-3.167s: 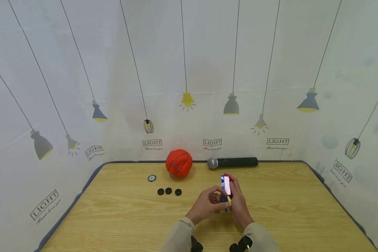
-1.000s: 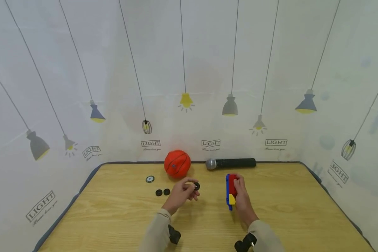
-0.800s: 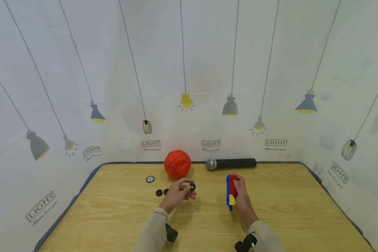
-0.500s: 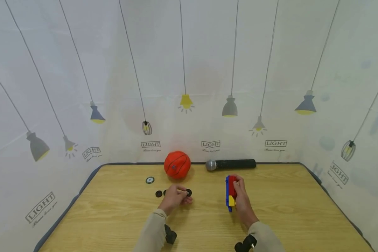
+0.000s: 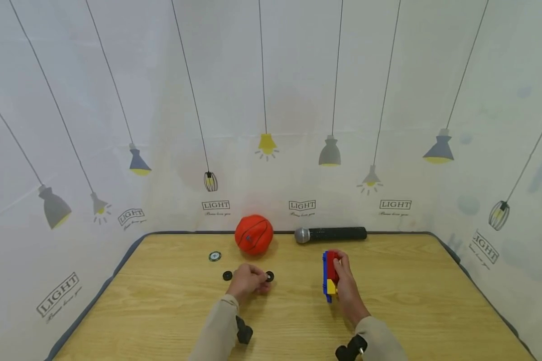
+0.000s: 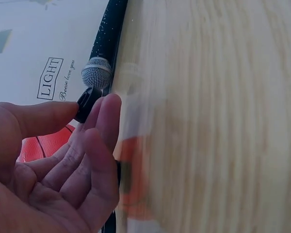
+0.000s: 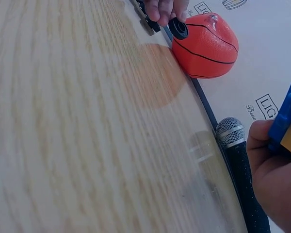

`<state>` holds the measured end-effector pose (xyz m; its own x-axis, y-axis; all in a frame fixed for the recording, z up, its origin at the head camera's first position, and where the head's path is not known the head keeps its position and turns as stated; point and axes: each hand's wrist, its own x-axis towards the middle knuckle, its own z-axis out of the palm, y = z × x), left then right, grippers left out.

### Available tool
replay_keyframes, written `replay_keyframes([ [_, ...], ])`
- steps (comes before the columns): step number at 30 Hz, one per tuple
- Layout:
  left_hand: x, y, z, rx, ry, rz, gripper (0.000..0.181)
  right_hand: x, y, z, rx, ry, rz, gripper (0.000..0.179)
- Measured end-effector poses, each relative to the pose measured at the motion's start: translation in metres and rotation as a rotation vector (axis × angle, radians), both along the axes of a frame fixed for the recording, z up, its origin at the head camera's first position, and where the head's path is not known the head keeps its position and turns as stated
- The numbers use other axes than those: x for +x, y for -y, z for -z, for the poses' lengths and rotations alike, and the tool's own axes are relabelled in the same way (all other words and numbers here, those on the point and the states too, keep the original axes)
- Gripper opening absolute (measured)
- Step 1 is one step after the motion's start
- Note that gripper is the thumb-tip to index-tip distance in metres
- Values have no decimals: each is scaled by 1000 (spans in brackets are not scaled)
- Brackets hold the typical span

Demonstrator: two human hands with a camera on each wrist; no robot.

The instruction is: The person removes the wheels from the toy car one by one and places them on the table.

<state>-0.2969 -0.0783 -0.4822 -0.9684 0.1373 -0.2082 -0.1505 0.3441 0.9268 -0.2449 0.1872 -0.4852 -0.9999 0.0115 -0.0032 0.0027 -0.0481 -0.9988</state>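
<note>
My left hand (image 5: 247, 282) pinches a small black toy wheel (image 5: 270, 276) between thumb and fingertips, low over the table. The left wrist view shows the wheel (image 6: 88, 104) edge-on, with the other fingers curved loosely below it. Another black wheel (image 5: 227, 276) lies on the table just left of that hand. On the right, my right hand (image 5: 349, 288) grips a blue, red and yellow toy vehicle (image 5: 331, 268), held with its long side pointing away from me. Part of its blue side (image 7: 287, 114) shows in the right wrist view; the palm hides the far side.
A red ball with black basketball lines (image 5: 254, 235) sits at the back of the wooden table (image 5: 289, 321). Beside it lies a black microphone (image 5: 339, 234) with a silver head. A round poker-like chip (image 5: 215, 256) is at the left. A printed curtain (image 5: 271, 90) surrounds the table.
My left hand has left the toy vehicle, moved left and taken up a wheel from the table, then lowered slightly. It now covers the spot of another wheel. The right hand turned the toy vehicle.
</note>
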Motion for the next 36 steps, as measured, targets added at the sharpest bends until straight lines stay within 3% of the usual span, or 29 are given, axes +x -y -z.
replay_keyframes([
  [8,-6,1,4,-110,-56,-19,7,-2,-1,3,4,11,17,44],
  [13,-6,2,3,-248,-115,-4,7,-2,-1,4,12,15,14,46],
  [19,-7,3,3,-409,-132,0,9,0,1,4,3,31,2,45],
  [30,-4,3,-1,-547,-189,-1,13,-2,4,5,-10,43,5,45],
  [36,-6,6,-3,-568,-193,-28,18,-1,2,5,-8,50,4,46],
])
